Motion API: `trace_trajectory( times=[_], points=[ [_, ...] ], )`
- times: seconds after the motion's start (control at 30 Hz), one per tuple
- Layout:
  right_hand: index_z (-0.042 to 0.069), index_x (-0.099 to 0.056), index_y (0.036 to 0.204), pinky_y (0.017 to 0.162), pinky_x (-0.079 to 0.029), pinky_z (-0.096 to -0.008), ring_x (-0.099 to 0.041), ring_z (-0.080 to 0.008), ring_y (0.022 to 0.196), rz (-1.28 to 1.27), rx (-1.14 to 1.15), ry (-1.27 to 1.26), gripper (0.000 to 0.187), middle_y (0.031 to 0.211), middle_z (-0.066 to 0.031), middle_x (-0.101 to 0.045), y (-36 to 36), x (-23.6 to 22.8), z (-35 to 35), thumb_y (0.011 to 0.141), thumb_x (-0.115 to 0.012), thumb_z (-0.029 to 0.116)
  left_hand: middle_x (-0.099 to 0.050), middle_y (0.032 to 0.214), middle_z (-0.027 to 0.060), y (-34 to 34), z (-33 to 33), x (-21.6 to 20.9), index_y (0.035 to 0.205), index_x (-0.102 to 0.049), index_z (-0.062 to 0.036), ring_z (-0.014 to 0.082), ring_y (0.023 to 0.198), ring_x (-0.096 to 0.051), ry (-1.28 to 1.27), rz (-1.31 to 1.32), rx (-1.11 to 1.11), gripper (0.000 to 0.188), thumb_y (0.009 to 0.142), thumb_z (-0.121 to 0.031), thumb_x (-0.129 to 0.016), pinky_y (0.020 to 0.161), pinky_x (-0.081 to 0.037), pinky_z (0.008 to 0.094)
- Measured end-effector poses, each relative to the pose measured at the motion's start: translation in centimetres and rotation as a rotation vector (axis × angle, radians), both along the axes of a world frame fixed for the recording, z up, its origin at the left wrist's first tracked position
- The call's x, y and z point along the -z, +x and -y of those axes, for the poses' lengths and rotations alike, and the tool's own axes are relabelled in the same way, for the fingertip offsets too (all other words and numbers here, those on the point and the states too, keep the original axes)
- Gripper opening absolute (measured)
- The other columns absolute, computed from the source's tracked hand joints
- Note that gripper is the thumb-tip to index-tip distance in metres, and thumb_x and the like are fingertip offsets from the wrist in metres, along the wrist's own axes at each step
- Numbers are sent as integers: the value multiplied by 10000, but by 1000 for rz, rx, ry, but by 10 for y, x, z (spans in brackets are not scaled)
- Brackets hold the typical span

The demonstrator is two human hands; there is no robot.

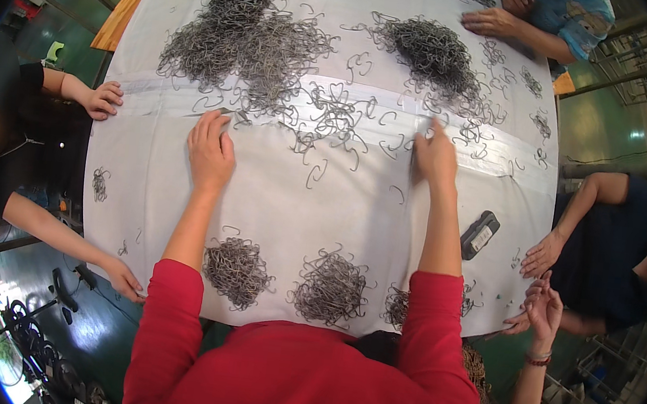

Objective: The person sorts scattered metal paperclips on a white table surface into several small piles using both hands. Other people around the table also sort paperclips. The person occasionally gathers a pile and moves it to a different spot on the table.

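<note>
Many small grey bent-wire hooks, some S-shaped, lie loose across the middle of a white-covered table (314, 213). My left hand (211, 153) rests on the cover at the left end of these scattered hooks (329, 115), its fingers stretched out and a dark piece by the fingertips. My right hand (435, 157) is over the right part of the scatter, one finger pointing away from me; it is blurred, and whether it holds a hook is unclear. Close to my body are a left hook pile (237, 274) and a middle hook pile (331, 287). My right sleeve partly covers another pile (396, 306).
Two large hook heaps, one at far left (238, 37) and one at far right (436, 51), lie beyond my hands. A black rectangular object (480, 235) with a pale label lies right of my right forearm. Other people's hands rest around the table edges.
</note>
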State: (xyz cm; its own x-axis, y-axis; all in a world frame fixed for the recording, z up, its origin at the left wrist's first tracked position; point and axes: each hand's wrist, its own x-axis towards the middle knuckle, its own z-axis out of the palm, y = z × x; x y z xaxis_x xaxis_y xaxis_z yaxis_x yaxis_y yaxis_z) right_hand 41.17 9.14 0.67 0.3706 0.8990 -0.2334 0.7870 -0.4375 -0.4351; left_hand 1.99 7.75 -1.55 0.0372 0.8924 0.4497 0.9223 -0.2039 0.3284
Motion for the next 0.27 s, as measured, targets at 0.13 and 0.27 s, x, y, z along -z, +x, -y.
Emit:
trace_trajectory(
  times=[0.13, 0.27],
  points=[
    [103, -392, 1382, 811, -481, -432, -631, -346, 903, -143, 20, 8, 615, 919, -210, -664, -6, -29, 26, 832, -577, 307, -530, 1214, 85, -1, 3, 0, 1085, -565, -72, 272, 1179, -463, -2, -11, 3, 274, 815, -67, -518, 1003, -318, 422],
    [150, -315, 1430, 827, -478, -432, -645, -328, 903, 27, 180, -57, 686, 970, -151, -680, 41, -7, 26, 830, -593, 332, -536, 1217, 87, -2, 1, 1, 1093, -571, -72, 282, 1171, -475, 2, -27, 9, 288, 808, -60, -531, 1003, -330, 415]
  ],
)
